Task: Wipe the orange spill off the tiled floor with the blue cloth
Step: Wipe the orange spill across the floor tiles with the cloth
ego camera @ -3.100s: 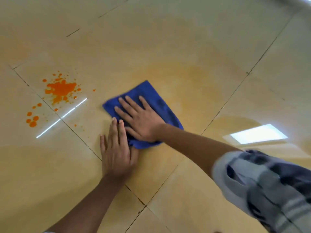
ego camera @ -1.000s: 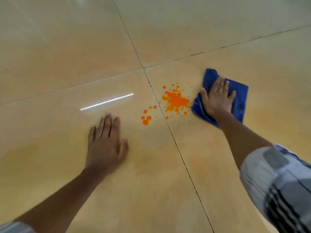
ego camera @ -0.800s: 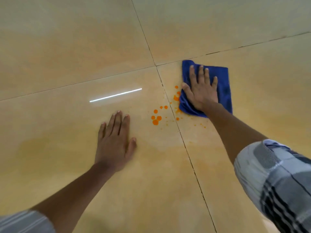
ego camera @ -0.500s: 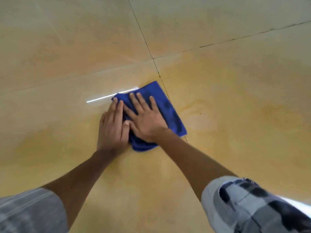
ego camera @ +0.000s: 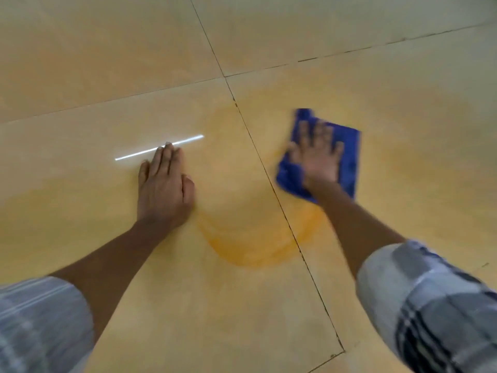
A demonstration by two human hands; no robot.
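Note:
The blue cloth (ego camera: pixel 349 157) lies folded on the tile right of the grout line, blurred by motion. My right hand (ego camera: pixel 318 157) presses flat on it with fingers spread. The orange spill is now a pale curved smear (ego camera: pixel 252 251) arcing across the grout line, from below my left hand round towards my right forearm. No separate orange drops show. My left hand (ego camera: pixel 164 187) rests flat on the bare tile to the left, fingers straight and together, apart from the cloth.
Beige glossy floor tiles (ego camera: pixel 107 63) fill the view, split by dark grout lines (ego camera: pixel 269 179) that cross at the upper middle. A bright strip of reflected light (ego camera: pixel 139 153) lies just beyond my left fingertips. Faint yellowish film tints the tiles around both hands.
The cloth and my right hand swept from beside my left hand to the right, across the grout line. The orange drops are gone, leaving a curved smear. My left hand stayed planted.

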